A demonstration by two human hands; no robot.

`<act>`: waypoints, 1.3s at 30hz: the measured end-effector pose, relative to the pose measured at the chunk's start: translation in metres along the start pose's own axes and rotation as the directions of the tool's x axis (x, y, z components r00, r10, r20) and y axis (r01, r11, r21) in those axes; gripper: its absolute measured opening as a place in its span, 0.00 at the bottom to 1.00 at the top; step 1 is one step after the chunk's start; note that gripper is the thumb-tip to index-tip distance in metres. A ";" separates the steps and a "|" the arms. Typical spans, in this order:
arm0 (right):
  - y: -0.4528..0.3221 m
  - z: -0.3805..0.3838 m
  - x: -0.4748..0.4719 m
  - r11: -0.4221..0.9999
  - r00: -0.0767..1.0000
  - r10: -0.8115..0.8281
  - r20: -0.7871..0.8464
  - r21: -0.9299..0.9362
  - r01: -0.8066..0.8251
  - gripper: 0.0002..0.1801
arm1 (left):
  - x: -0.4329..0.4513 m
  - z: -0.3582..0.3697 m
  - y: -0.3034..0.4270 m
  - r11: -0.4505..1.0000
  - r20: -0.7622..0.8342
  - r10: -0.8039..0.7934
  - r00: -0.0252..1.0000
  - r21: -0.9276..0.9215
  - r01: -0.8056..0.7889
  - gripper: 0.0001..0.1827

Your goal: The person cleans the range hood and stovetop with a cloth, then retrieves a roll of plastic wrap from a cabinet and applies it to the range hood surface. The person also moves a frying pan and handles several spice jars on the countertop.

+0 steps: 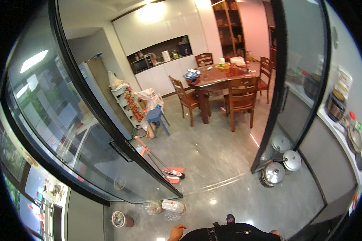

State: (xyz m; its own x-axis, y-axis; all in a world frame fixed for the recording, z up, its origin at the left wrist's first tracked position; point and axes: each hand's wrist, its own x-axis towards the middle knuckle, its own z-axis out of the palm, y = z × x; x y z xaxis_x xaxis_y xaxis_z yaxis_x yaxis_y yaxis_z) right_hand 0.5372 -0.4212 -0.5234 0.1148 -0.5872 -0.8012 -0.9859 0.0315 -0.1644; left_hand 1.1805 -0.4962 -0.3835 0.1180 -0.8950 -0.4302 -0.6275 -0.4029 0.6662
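Observation:
At the bottom edge, my left hand (177,232) hangs beside my dark clothing with loosely bent fingers and nothing visible in it. Only a sliver of my right hand (274,232) shows past the other side of the clothing, so its fingers are hidden. The tip of a black shoe (230,219) pokes out ahead of me. Nearest to my left hand on the grey tiled floor lie a white plastic container (173,206) and a clear plastic bag with contents (154,208). A pinkish waste bin (128,220) holding rubbish stands farther left.
Black-framed glass sliding doors (120,147) flank an opening with a floor track (215,186). Lidded metal pots (272,174) sit by the right panel. Beyond are a broom and dustpan (172,174), a blue stool (157,115), and a wooden dining table (212,79) with chairs. A counter (335,126) runs along the right.

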 end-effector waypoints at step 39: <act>-0.108 -0.541 0.350 0.487 0.914 0.384 -0.128 0.869 -0.083 0.15 | 0.740 -0.103 0.290 0.987 0.360 0.010 0.933 0.148 -0.067 0.12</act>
State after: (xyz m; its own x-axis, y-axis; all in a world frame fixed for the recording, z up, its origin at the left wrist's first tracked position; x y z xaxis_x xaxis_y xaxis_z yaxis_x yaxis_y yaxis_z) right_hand 0.6181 -1.0682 -0.4748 -0.2892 -0.6281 -0.7224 -0.3842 0.7674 -0.5134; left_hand 1.1654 -1.2953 -0.4462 -0.1734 -0.7697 -0.6144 -0.7408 -0.3091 0.5963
